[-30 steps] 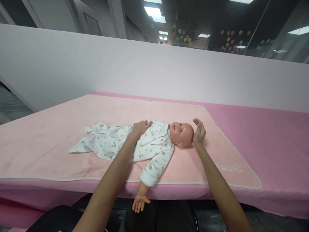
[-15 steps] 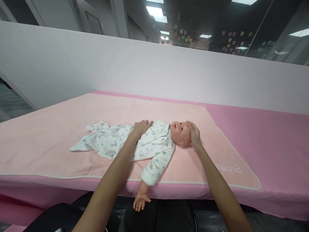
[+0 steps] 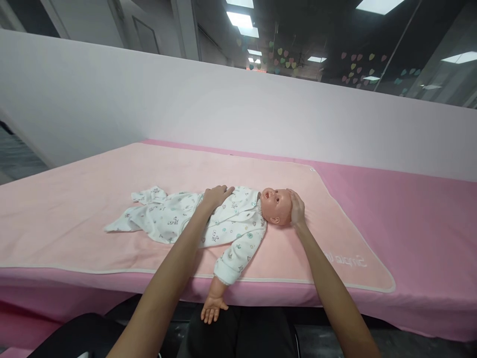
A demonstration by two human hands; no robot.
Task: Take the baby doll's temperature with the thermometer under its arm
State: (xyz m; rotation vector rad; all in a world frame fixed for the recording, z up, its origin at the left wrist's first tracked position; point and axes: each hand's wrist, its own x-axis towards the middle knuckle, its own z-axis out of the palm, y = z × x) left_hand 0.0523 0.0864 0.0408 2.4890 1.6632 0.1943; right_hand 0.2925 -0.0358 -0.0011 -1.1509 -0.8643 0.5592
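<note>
A baby doll lies on its back on a peach mat, head to the right. It wears a white printed romper whose leg ends look flat and limp at the left. My left hand rests on the doll's belly and chest, fingers extended and not gripping. Against the crown of the doll's head lies my right hand, its fingers curving over the top of the forehead. The doll's near arm hangs past the bed edge, with its bare hand above my lap. Its far arm is hidden.
The peach mat covers much of a pink-sheeted bed. A white partition stands along the far side, below dark glass with heart stickers. My dark-clothed legs are under the near edge.
The whole view has shifted slightly, so the doll and bed appear a little further left. Both hands keep their places on the doll.
</note>
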